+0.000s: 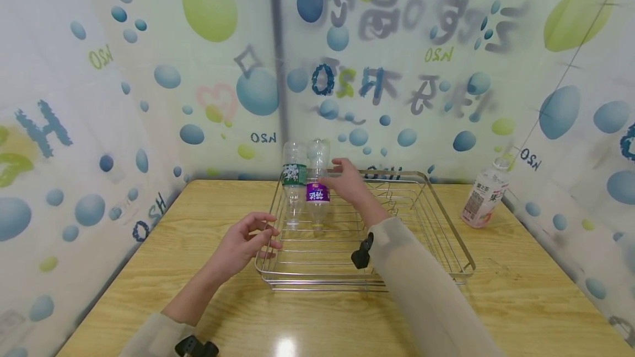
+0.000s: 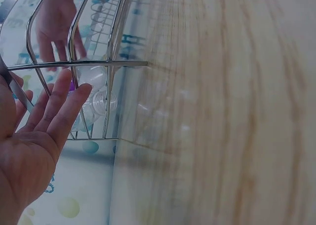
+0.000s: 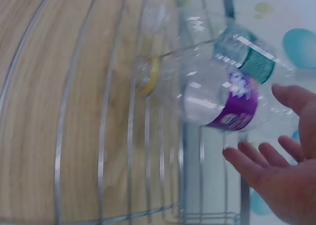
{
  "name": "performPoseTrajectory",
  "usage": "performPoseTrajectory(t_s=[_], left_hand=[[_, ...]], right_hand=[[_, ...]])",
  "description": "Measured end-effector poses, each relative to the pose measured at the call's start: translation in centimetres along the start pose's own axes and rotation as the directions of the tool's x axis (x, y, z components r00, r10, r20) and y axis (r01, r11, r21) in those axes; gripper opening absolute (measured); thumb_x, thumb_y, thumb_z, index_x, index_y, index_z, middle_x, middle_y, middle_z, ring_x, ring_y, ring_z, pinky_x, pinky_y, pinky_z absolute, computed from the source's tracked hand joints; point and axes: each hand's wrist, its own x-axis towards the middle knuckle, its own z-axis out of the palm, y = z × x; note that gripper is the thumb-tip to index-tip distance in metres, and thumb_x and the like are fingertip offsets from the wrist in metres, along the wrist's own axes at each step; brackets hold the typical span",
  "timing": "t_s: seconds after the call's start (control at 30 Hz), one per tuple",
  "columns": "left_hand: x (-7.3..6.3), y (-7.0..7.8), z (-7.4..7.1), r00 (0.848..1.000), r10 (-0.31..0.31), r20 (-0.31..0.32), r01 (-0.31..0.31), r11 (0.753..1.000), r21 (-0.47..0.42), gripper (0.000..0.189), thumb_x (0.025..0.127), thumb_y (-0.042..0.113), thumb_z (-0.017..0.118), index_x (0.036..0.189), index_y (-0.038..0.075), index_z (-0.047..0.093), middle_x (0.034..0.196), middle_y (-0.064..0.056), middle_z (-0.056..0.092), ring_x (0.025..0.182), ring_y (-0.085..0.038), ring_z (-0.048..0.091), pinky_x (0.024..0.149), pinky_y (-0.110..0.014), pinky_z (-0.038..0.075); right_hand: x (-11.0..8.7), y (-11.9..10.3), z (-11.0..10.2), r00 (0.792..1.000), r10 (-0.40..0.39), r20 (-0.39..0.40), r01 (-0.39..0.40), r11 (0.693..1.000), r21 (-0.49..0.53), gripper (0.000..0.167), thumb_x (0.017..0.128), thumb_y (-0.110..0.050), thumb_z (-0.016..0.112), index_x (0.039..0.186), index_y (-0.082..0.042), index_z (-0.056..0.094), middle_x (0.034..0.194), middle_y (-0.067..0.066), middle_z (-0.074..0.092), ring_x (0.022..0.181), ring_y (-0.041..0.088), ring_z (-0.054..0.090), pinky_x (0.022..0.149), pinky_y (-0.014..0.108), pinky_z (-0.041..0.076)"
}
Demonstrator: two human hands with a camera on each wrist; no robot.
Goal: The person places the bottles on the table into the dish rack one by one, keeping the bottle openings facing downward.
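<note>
Two clear plastic bottles stand or lean side by side at the left of a metal wire rack (image 1: 367,277), their necks toward the near side. One bottle has a green label (image 1: 294,175), the other a purple label (image 1: 317,192). My right hand (image 1: 350,183) is beside the purple-labelled bottle (image 3: 232,104), with fingers and thumb spread apart in the right wrist view. My left hand (image 1: 244,244) is at the rack's left side, fingertips right at its wires. In the left wrist view its fingers (image 2: 66,111) are extended and overlap the rack's bars.
A bottle with a white and pink label (image 1: 485,194) stands upright on the wooden table (image 1: 213,313), right of the rack. Patterned curtains (image 1: 407,70) with blue and green dots close in the back and both sides.
</note>
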Motion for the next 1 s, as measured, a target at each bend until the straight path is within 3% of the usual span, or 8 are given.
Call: performPoseTrajectory(t_s=[0.13,0.33,0.47,0.77,0.87,1.0], left_hand=[[0.0,0.0,0.1,1.0,0.002,0.005,-0.002,1.0,-0.002,0.042,0.115,0.017,0.058,0.152,-0.002,0.049,0.132,-0.037,0.06,0.105,-0.031,0.081,0.083,-0.041,0.071],[-0.1,0.0,0.1,1.0,0.003,0.001,-0.003,1.0,0.001,0.042,0.115,0.017,0.058,0.152,-0.002,0.05,0.133,-0.039,0.06,0.106,-0.033,0.081,0.084,-0.043,0.071],[0.0,0.1,0.0,1.0,0.009,0.004,-0.009,1.0,0.007,0.042,0.116,0.017,0.058,0.152,-0.002,0.049,0.132,-0.037,0.061,0.106,-0.03,0.081,0.084,-0.042,0.07],[-0.1,0.1,-0.2,1.0,0.008,0.007,-0.009,1.0,0.025,0.039,0.115,0.021,0.06,0.15,0.004,0.053,0.134,-0.037,0.061,0.108,-0.03,0.081,0.085,-0.043,0.07],[-0.2,0.1,-0.2,1.0,0.001,0.008,-0.001,1.0,0.025,0.041,0.115,0.021,0.06,0.15,0.002,0.052,0.134,-0.037,0.06,0.108,-0.03,0.081,0.086,-0.042,0.07],[-0.1,0.2,-0.1,1.0,-0.001,0.009,0.001,1.0,0.022,0.041,0.115,0.021,0.06,0.15,0.002,0.052,0.134,-0.037,0.061,0.108,-0.03,0.081,0.085,-0.042,0.07]], right_hand=[[-0.5,-1.5,-1.1,0.996,-0.051,-0.069,0.055,0.997,0.052,0.074,0.106,-0.033,0.075,0.167,-0.012,0.039,0.17,0.018,0.043,0.154,0.04,0.049,0.123,0.057,0.05],[-2.7,-3.7,-4.1,0.981,-0.167,-0.098,0.176,0.98,0.096,0.069,0.105,-0.039,0.076,0.163,-0.016,0.046,0.165,0.011,0.05,0.149,0.034,0.056,0.118,0.056,0.055],[-4.5,-4.1,-6.7,0.966,-0.229,-0.12,0.236,0.971,0.047,0.066,0.104,-0.041,0.077,0.16,-0.018,0.05,0.161,0.008,0.055,0.142,0.03,0.062,0.113,0.055,0.058],[-9.4,-3.1,-12.3,0.969,-0.232,-0.082,0.223,0.969,-0.102,0.067,0.107,-0.041,0.072,0.164,-0.018,0.046,0.166,0.008,0.052,0.146,0.032,0.06,0.114,0.059,0.055],[-10.7,-2.0,-13.8,0.967,-0.24,-0.086,0.224,0.961,-0.16,0.066,0.108,-0.039,0.072,0.164,-0.016,0.046,0.164,0.01,0.054,0.144,0.034,0.061,0.108,0.048,0.059],[-12.2,-0.1,-15.6,0.966,-0.238,-0.098,0.212,0.952,-0.222,0.064,0.109,-0.038,0.07,0.163,-0.012,0.047,0.163,0.015,0.054,0.141,0.037,0.063,0.094,0.018,0.056]])
